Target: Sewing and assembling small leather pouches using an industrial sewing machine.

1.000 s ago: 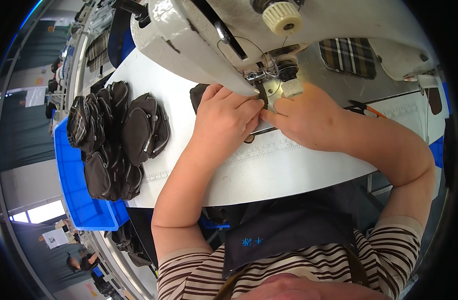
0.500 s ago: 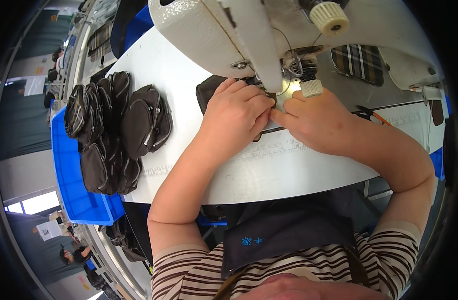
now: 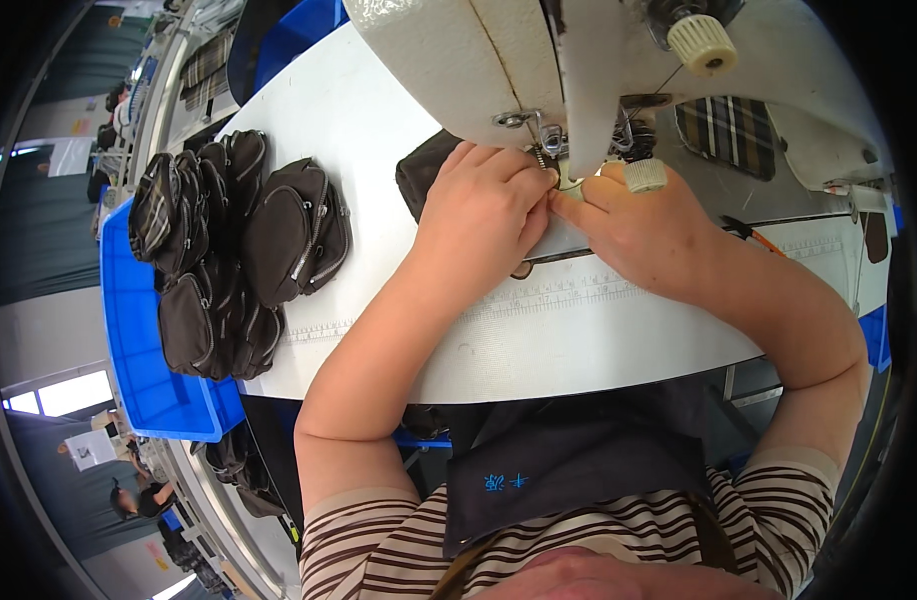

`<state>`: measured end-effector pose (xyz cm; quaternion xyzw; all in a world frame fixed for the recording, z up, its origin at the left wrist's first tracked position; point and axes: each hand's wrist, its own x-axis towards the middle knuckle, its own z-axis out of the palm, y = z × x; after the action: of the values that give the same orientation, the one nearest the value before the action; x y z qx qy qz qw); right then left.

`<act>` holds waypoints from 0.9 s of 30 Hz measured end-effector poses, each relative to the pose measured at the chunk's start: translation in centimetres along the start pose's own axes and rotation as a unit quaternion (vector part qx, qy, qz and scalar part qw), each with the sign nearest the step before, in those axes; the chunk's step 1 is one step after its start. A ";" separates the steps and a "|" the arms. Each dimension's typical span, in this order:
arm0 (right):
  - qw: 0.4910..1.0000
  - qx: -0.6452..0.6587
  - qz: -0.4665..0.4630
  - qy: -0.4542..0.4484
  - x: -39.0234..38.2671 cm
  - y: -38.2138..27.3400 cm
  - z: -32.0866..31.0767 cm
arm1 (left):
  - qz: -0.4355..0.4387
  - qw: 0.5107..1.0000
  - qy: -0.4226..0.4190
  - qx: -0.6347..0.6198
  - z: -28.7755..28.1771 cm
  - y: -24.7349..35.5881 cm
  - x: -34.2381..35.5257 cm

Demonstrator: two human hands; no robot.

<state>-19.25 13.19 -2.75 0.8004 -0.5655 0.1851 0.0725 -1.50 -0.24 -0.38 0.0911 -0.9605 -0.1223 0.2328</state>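
Observation:
Both my hands meet at the needle area of a white sewing machine point(image 3: 449, 60). My left hand point(image 3: 489, 205) is closed on a dark brown fabric pouch point(image 3: 424, 170), whose body sticks out to the left of the fingers. Thumb and forefinger of my right hand point(image 3: 644, 225) pinch the same work at its right side, just under the machine's cream knob point(image 3: 646, 175). The fingertips of both hands nearly touch. The edge they grip is mostly hidden by the fingers.
Several finished-looking brown zip pouches point(image 3: 294, 235) lie at the left, some over a blue bin point(image 3: 139, 340). Plaid fabric point(image 3: 729, 135) rests beyond my right hand, near orange-handled snips point(image 3: 764, 240). A printed ruler scale point(image 3: 569, 296) runs along the white table point(image 3: 579, 350).
The view has shifted slightly, so the machine appears farther right and higher. Both hands keep their grip on the pouch, with only small finger movement.

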 end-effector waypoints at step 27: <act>0.999 -0.003 -0.016 0.051 0.2 -0.1 0.1 | -0.048 0.998 -0.029 -0.024 0.0 0.2 0.0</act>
<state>-19.08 13.03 -2.78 0.7990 -0.5484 0.2226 0.1061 -1.55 -0.06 -0.29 0.1281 -0.9581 -0.1593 0.2005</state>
